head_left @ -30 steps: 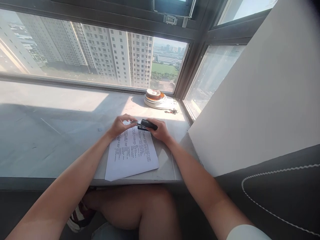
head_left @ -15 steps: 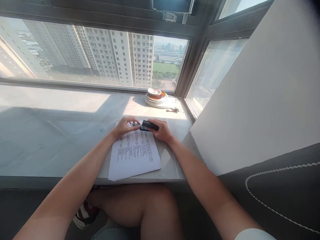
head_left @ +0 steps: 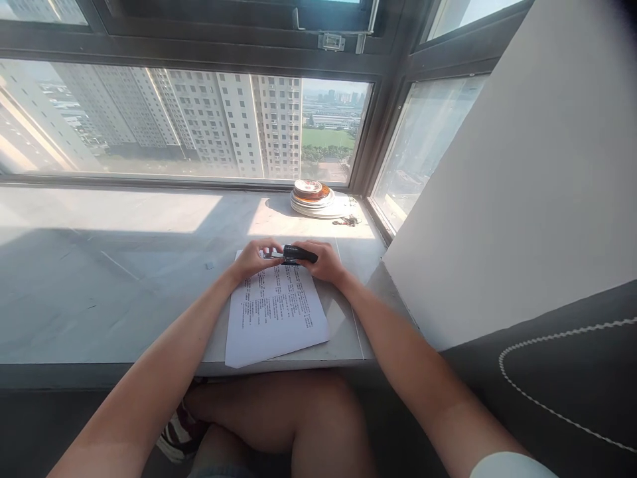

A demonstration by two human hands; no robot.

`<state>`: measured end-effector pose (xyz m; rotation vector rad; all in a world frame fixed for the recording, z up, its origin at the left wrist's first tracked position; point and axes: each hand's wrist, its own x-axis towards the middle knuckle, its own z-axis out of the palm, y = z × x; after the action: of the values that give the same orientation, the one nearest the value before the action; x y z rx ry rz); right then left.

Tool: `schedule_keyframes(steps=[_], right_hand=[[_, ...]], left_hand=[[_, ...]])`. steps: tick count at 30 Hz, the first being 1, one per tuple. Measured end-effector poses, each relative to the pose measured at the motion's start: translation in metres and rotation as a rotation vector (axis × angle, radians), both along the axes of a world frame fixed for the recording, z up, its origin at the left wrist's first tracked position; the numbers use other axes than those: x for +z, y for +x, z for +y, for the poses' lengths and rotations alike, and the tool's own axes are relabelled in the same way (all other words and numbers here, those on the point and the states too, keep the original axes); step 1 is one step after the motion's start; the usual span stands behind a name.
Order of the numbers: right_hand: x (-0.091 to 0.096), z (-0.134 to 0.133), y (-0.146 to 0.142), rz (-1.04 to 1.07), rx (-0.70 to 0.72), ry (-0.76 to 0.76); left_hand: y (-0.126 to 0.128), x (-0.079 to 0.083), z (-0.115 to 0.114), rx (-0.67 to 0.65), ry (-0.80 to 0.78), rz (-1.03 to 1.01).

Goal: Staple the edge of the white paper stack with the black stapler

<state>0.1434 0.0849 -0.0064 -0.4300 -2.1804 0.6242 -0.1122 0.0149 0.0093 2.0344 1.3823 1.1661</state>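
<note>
A printed sheet of paper [head_left: 276,318] lies on the grey window sill [head_left: 124,279], its near edge hanging slightly over the front. At the sheet's far edge my right hand [head_left: 323,262] grips a black stapler [head_left: 298,253], fingers wrapped round its body. My left hand [head_left: 256,257] is curled at the stapler's metal front end, fingertips pinching it. Both hands rest over the top of the paper.
A stack of round plates [head_left: 312,196] stands at the back right of the sill, with a small dark object [head_left: 347,220] beside it. A white wall panel [head_left: 522,199] rises on the right. My bare knee [head_left: 298,418] is below the sill's edge.
Both hands stay on the stapler at the paper's top edge. The left fingers have closed in a little on the stapler's front. The camera has shifted slightly.
</note>
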Motion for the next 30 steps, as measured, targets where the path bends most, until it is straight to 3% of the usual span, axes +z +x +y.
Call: schedule_keyframes(steps=[8, 13, 19, 23, 27, 30], right_hand=[[0.000, 0.004, 0.003, 0.042, 0.021, -0.056], [-0.003, 0.009, 0.005, 0.133, 0.039, -0.092], [0.001, 0.018, 0.015, 0.218, 0.061, -0.268], [0.008, 0.017, 0.017, 0.204, 0.150, -0.353], [0.016, 0.009, 0.007, 0.134, 0.233, -0.272], [0.019, 0.000, -0.002, 0.105, 0.266, -0.146]], left_hand=[[0.002, 0.000, -0.002, -0.034, 0.012, -0.066], [-0.005, 0.005, -0.008, -0.173, -0.022, -0.110], [-0.014, 0.008, -0.015, -0.234, -0.206, -0.245], [-0.014, 0.003, -0.009, -0.261, -0.172, -0.247], [-0.007, -0.001, -0.001, -0.215, -0.032, -0.172], [-0.003, -0.003, 0.000, -0.244, -0.017, -0.164]])
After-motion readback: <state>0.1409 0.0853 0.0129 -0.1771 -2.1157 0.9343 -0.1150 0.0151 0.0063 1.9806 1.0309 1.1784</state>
